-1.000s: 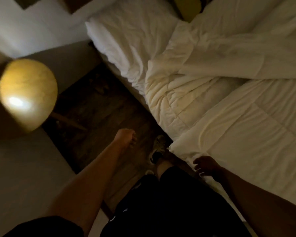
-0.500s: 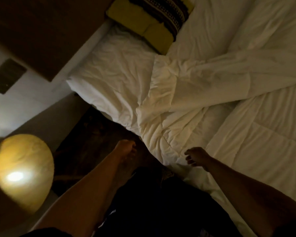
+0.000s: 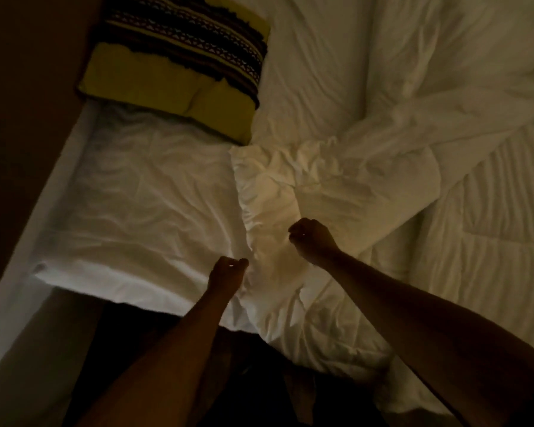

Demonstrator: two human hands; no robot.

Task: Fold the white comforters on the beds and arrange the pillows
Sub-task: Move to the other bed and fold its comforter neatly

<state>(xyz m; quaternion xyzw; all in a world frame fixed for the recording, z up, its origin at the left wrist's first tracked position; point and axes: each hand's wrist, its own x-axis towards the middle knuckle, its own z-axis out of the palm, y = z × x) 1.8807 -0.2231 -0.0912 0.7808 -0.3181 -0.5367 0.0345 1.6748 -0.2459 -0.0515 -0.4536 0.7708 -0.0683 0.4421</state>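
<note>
A rumpled white comforter (image 3: pixel 336 186) covers the right part of the bed, its bunched edge running down the middle of the view. To its left lies the bare white sheet (image 3: pixel 142 204). A yellow pillow with a dark patterned band (image 3: pixel 179 57) rests at the head of the bed, top left. My left hand (image 3: pixel 227 272) has its fingers curled right at the comforter's edge; the dim light hides whether it grips the cloth. My right hand (image 3: pixel 312 241) is a loose fist just over the comforter, with nothing visibly in it.
A dark headboard or wall (image 3: pixel 22 118) borders the bed on the left. The dark floor (image 3: pixel 130 349) lies below the mattress edge, where my legs stand close to the bed. More white bedding (image 3: pixel 444 57) piles up at the top right.
The view has swung from the floor and lamp up onto the bed. Both hands have moved forward from beside the mattress to the comforter's edge.
</note>
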